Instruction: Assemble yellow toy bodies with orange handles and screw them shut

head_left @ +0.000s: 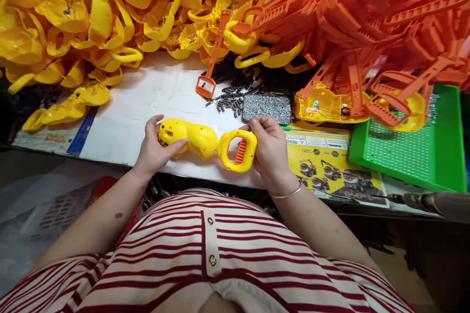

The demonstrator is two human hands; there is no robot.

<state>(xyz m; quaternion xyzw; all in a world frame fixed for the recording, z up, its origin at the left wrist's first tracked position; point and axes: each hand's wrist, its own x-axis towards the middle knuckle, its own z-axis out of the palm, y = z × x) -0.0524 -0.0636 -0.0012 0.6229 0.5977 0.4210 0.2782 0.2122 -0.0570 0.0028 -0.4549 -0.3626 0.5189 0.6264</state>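
Note:
A yellow plastic toy [200, 140] with a rounded body and a ring-shaped handle lies across both my hands, over the front of the white table. My left hand [156, 149] grips its left, body end, thumb on the near side. The fingers of my right hand [270, 149] close on the right edge of the handle ring. Inside the ring shows an orange ribbed strip [241, 151]. Just beyond my right hand sits a dark tray of small metal screws [267, 108], with loose black cylindrical pieces [229, 99] heaped to its left.
Yellow shell halves [154, 14] pile up at the back left, orange handled strips [367, 14] at the back right. A green basket [450, 142] stands right, an open yellow shell [330, 105] beside it. A power driver [433, 202] lies at the right front edge.

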